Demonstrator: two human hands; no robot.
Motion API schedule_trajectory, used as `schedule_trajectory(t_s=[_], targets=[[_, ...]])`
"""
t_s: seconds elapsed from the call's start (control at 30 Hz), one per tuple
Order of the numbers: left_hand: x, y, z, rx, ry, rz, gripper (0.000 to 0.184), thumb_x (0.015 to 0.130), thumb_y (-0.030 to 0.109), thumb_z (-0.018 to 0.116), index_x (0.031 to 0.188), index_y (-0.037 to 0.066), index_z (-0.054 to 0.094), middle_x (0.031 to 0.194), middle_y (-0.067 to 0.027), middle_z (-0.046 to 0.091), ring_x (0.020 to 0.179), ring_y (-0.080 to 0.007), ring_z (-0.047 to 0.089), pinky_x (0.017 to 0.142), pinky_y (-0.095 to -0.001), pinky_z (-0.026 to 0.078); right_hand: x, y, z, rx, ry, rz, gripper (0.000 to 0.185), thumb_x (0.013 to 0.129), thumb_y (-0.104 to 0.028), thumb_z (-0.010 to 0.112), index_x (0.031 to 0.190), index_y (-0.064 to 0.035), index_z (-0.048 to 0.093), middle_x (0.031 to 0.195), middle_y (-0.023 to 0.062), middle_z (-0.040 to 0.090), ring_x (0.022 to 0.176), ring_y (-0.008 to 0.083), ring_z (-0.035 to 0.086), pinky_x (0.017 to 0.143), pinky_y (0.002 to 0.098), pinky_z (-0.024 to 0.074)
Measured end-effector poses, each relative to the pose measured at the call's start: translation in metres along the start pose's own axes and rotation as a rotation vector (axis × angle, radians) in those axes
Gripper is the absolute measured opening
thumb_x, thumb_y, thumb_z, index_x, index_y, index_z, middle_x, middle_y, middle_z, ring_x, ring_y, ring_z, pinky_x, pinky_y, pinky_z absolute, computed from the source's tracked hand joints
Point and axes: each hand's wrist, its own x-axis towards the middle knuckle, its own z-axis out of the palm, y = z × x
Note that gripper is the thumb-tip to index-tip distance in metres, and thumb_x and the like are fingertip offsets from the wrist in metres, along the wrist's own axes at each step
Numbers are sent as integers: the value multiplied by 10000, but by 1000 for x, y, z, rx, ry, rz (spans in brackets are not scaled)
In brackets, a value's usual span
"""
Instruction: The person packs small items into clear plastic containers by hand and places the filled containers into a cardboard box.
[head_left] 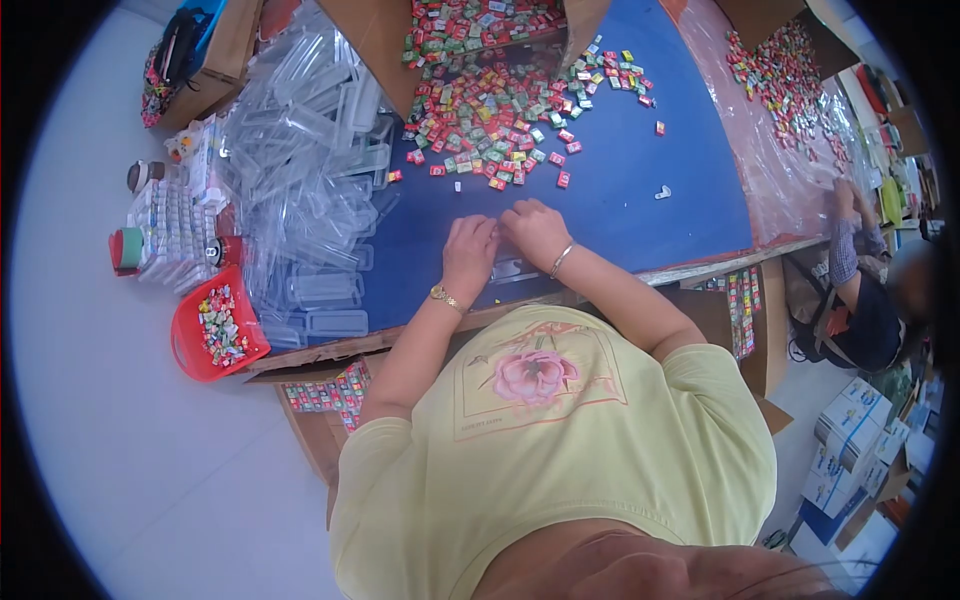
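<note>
My left hand (468, 252) and my right hand (537, 236) meet close together above the near edge of the blue table. The fingers of both are curled inward, and what they hold, if anything, is too small or hidden to make out. Just below them lies a clear plastic case (513, 270), partly covered by my hands. Beyond my fingertips spreads a heap of small red, green and yellow packets (480, 115). One small white piece (458, 186) sits between that heap and my left hand.
Many clear plastic cases (320, 180) pile up on the left. A red basket (185, 335) of small pieces stands at the left corner. An open cardboard box (360, 40) rises behind the heap. Another person's hand (845, 200) works at the right near more packets (790, 85).
</note>
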Motion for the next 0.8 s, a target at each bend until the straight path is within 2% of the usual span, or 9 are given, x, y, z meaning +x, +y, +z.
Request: schedule_trajectory(t_s=[0.1, 0.2, 0.27, 0.33, 0.57, 0.6, 0.67, 0.73, 0.8], targets=[[-3, 0, 0, -14, -11, 16, 335, 798, 92, 796, 1122, 54, 719, 1097, -100, 663, 1028, -307, 622, 893, -407, 535, -3, 17, -15, -39, 81, 91, 188, 797, -229, 775, 918, -113, 690, 1017, 83, 651, 1001, 300, 645, 787, 429, 575], [1, 3, 4, -46, -27, 18, 346, 794, 88, 798, 1129, 55, 716, 1114, -99, 656, 1042, -305, 615, 899, -408, 532, 5, 55, -39, -98, 291, 210, 222, 810, -167, 769, 1012, -118, 691, 1056, 82, 647, 1028, 318, 629, 863, 428, 558], [5, 9, 7, -54, -63, 16, 363, 792, 88, 800, 1143, 53, 711, 1128, -96, 648, 1054, -300, 609, 911, -405, 528, 3, 84, -32, -62, 311, 236, 263, 791, -115, 784, 1031, -94, 680, 1065, 104, 647, 1024, 335, 628, 891, 430, 544], [8, 14, 8, -57, -76, 22, 371, 794, 91, 800, 1151, 51, 708, 1134, -95, 645, 1056, -300, 608, 916, -404, 526, 4, 97, -29, 2, 52, 118, 297, 802, -107, 783, 1080, -96, 677, 1048, 120, 635, 1021, 349, 624, 888, 433, 536], [9, 19, 9, -75, -100, 2, 395, 799, 110, 804, 1176, 56, 701, 1148, -99, 636, 1078, -303, 603, 934, -405, 521, -16, 67, -36, 297, -178, 36, 281, 803, -106, 779, 1063, -90, 674, 1053, 118, 642, 1010, 350, 639, 874, 437, 546], [10, 18, 7, -70, -102, 4, 395, 799, 110, 804, 1176, 56, 701, 1148, -99, 636, 1078, -303, 603, 934, -405, 521, -15, 66, -39, 262, -151, 73, 302, 802, -109, 780, 1085, -94, 675, 1073, 117, 647, 1014, 351, 644, 878, 433, 547], [16, 15, -1, -43, 68, -5, 388, 812, 116, 799, 1183, 62, 700, 1171, -100, 635, 1083, -303, 603, 933, -409, 523, -10, 69, -41, 227, -120, 110, 323, 801, -112, 780, 1106, -98, 677, 1093, 115, 652, 1018, 352, 648, 882, 429, 547], [34, 8, -14, 114, 213, 11, 379, 832, 118, 783, 1197, 67, 695, 1206, -100, 630, 1077, -303, 605, 925, -415, 528, 6, 79, -40, 88, 241, 139, 319, 823, -80, 762, 1132, -106, 687, 1120, 119, 651, 1044, 343, 633, 890, 422, 542], [48, -7, -18, 128, 225, -5, 292, 846, 107, 767, 1129, 52, 719, 1185, -100, 648, 1059, -307, 617, 914, -410, 532, 22, 90, -36, 41, 275, 100, 291, 831, -71, 747, 1113, -101, 683, 1097, 114, 654, 1052, 337, 631, 884, 418, 544]])
